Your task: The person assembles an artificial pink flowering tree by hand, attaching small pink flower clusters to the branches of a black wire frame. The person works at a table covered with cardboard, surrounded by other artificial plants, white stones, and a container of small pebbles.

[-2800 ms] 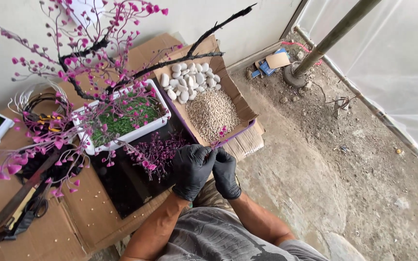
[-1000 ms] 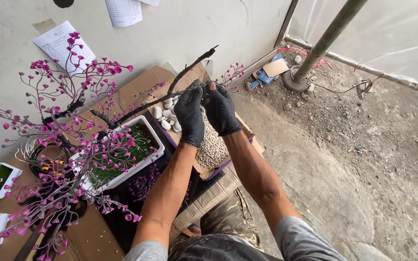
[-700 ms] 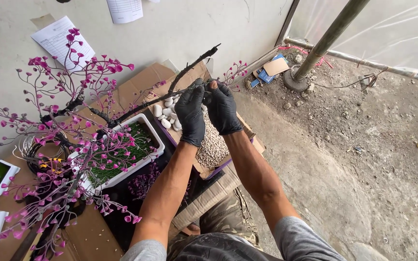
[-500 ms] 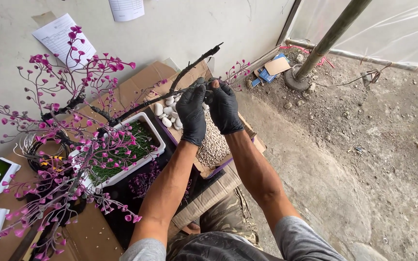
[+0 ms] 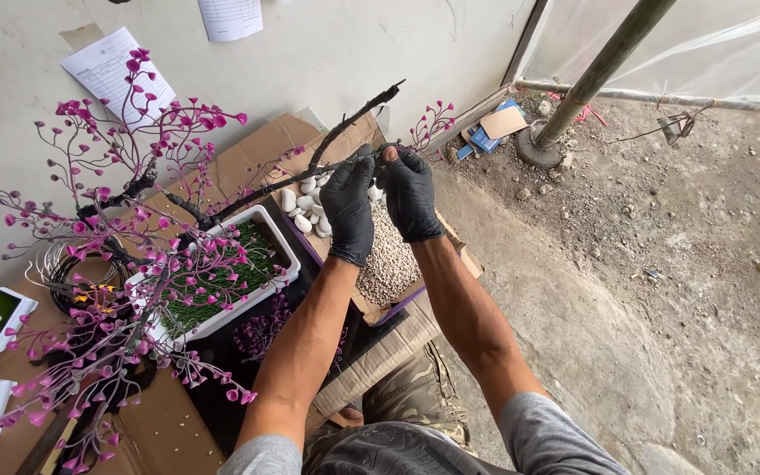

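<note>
My gloved left hand [image 5: 348, 208] and right hand [image 5: 410, 195] sit side by side, both clamped on the dark bare branch [image 5: 355, 123] of the pink-blossomed artificial tree [image 5: 125, 229]; the branch runs up and right beyond my fingers, its tip nearer my right.

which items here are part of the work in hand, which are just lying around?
In use:
left hand
right hand
dark bare branch
pink-bud sprig
white planter

Lying about:
white pebbles
gravel
wire coil
paper sheet
</note>
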